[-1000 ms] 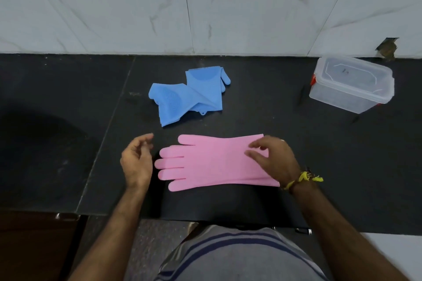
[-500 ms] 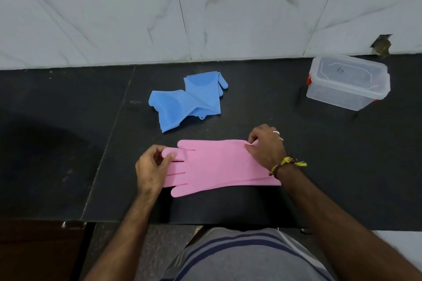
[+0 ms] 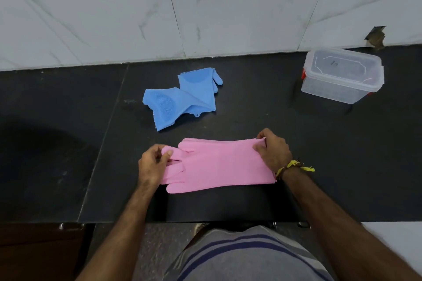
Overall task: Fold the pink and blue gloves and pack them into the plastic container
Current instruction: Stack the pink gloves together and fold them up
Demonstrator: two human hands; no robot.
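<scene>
1. Left hand (image 3: 152, 164): fingers curled, thumb and forefinger pinching the fingertip end of the pink gloves (image 3: 219, 164), just off the counter.
2. Right hand (image 3: 272, 151): fingers curled round the far corner of the cuff end, thumb on top, pinching it and raising that edge slightly.
3. Between the two grips: pink gloves stretched flat, apparently a stacked pair with layered edges along the far side; exact count hard to confirm. Long axis left to right across the body, glove fingers to the left, cuff to the right, lying near the front edge of the black counter (image 3: 251, 203).
4. Deciding relation for the coming fold, as a judgement: each hand already at one end of the long axis, so a fold in half means carrying one end over onto the other. Neither hand nearer the middle; either end able to travel.
5. Farther out, beyond the pink pair and slightly left: blue gloves (image 3: 180, 100), bunched and overlapping, untouched, closer to the left hand.
6. Far right, near the tiled wall (image 3: 205, 18): plastic container (image 3: 342, 75), lid on, well apart from both glove pairs, on the right hand's side.
7. Packing not yet begun; lid probably to come off first.
</scene>
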